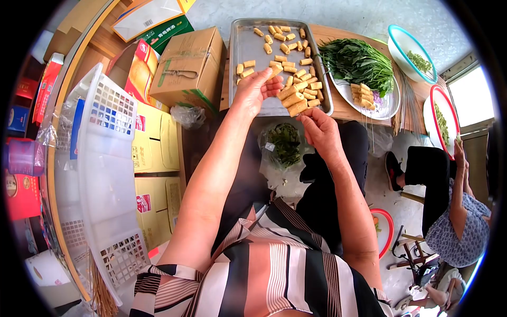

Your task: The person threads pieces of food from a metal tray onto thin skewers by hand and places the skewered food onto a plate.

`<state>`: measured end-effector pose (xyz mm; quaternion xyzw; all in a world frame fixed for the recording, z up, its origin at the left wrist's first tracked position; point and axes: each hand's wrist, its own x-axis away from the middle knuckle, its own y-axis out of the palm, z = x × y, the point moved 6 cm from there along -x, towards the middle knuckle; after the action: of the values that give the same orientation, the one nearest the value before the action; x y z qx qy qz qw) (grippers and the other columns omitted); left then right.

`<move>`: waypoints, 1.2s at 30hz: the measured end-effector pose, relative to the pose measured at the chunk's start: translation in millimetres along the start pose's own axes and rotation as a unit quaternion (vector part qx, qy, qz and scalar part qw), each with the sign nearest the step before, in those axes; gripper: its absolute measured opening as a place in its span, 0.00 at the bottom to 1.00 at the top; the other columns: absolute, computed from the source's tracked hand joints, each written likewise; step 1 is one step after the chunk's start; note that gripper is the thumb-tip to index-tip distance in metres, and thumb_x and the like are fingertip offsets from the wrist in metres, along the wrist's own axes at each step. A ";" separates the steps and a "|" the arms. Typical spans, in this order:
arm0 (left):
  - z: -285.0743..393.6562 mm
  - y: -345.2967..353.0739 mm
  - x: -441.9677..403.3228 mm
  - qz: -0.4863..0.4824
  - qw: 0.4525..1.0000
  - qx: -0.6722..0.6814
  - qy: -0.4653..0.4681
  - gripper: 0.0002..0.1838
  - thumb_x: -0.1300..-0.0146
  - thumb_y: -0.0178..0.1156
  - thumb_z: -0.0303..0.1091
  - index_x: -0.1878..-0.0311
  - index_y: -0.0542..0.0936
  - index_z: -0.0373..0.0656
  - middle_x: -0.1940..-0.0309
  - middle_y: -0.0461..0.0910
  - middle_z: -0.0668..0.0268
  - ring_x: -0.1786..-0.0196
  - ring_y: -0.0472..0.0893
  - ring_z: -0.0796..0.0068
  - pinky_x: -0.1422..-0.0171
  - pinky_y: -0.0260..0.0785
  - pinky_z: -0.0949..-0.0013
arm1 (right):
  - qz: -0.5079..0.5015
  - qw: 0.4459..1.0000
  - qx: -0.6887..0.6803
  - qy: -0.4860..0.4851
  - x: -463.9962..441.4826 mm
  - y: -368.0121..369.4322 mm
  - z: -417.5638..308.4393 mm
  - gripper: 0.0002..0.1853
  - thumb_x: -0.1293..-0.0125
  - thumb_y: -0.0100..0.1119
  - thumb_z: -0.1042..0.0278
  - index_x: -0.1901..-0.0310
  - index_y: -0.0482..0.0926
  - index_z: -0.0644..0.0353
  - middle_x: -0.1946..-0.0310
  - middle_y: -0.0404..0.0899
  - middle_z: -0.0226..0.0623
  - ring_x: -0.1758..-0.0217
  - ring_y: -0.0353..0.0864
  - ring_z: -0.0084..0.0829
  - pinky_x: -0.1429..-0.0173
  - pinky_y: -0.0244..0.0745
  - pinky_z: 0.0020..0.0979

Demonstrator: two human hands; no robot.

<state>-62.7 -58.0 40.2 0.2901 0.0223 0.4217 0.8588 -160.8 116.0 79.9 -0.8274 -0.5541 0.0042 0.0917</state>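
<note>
Over the front edge of a metal tray (247, 46), my left hand (257, 89) pinches one short tan roll (275, 71) between thumb and fingers. My right hand (321, 132) is closed at the lower end of a small stack of similar rolls (293, 100); they appear threaded on a thin stick, mostly hidden. Many loose tan rolls (289, 64) lie in the tray beyond my hands. To the right, a white plate (388, 110) bears leafy greens (364, 59) and a group of rolls on sticks (362, 95).
Thin sticks (407, 100) lie right of the plate, near a blue-rimmed bowl (393, 39) and a red-rimmed bowl (432, 121). Cardboard boxes (185, 63) and a white plastic crate (105, 174) stand left. Another person (459, 227) sits at the right. A bag of greens (285, 145) is below.
</note>
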 end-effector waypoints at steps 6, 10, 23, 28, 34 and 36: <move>0.3 -0.9 -1.3 0.005 0.999 -0.035 -0.006 0.16 0.39 0.62 0.40 0.55 0.76 0.37 0.62 0.81 0.56 0.61 0.82 0.69 0.53 0.76 0.67 | 0.019 0.999 0.050 -0.010 1.0 -2.0 0.8 0.07 0.35 0.53 0.70 0.65 0.77 0.65 0.85 0.69 0.26 0.83 0.63 0.14 0.78 0.60 0.22; 0.7 -0.3 -1.8 -0.011 0.999 -0.035 -0.016 0.16 0.39 0.63 0.40 0.56 0.77 0.37 0.61 0.81 0.56 0.61 0.82 0.70 0.53 0.76 0.67 | 0.023 0.998 0.051 -0.014 1.0 -2.9 1.3 0.07 0.35 0.53 0.70 0.65 0.77 0.65 0.85 0.69 0.27 0.83 0.64 0.15 0.78 0.61 0.23; -22.7 14.5 -2.6 -0.047 0.995 -0.066 -0.061 0.16 0.39 0.62 0.41 0.53 0.78 0.41 0.58 0.81 0.65 0.55 0.80 0.72 0.49 0.74 0.66 | 0.047 0.999 0.007 -0.014 -7.5 -2.7 0.9 0.07 0.35 0.52 0.71 0.64 0.77 0.65 0.85 0.68 0.24 0.84 0.64 0.14 0.79 0.59 0.20; -13.9 28.2 3.0 -0.060 0.998 0.008 -0.015 0.15 0.37 0.61 0.40 0.55 0.78 0.39 0.62 0.80 0.64 0.62 0.81 0.74 0.59 0.76 0.69 | 0.030 0.993 -0.107 0.026 -10.8 -3.1 8.9 0.07 0.33 0.54 0.68 0.64 0.77 0.62 0.87 0.66 0.23 0.86 0.61 0.13 0.82 0.54 0.18; -10.1 27.5 7.1 -0.067 0.998 -0.002 -0.006 0.15 0.36 0.58 0.40 0.53 0.77 0.40 0.57 0.80 0.64 0.55 0.81 0.71 0.51 0.75 0.66 | 0.038 0.995 -0.089 0.030 -10.4 0.5 9.1 0.06 0.34 0.56 0.68 0.63 0.77 0.61 0.87 0.66 0.22 0.87 0.60 0.12 0.82 0.52 0.18; -11.5 23.9 4.3 -0.049 0.999 0.002 0.012 0.15 0.36 0.59 0.40 0.54 0.77 0.39 0.59 0.80 0.64 0.59 0.81 0.72 0.55 0.76 0.67 | 0.040 0.996 -0.075 0.029 -10.2 0.5 8.4 0.06 0.35 0.56 0.68 0.63 0.77 0.62 0.87 0.67 0.23 0.86 0.61 0.12 0.81 0.53 0.18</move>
<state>-80.2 -37.9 44.0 0.2857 0.0474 0.3828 0.8773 -165.2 107.7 70.7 -0.8532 -0.5164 -0.0576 0.0453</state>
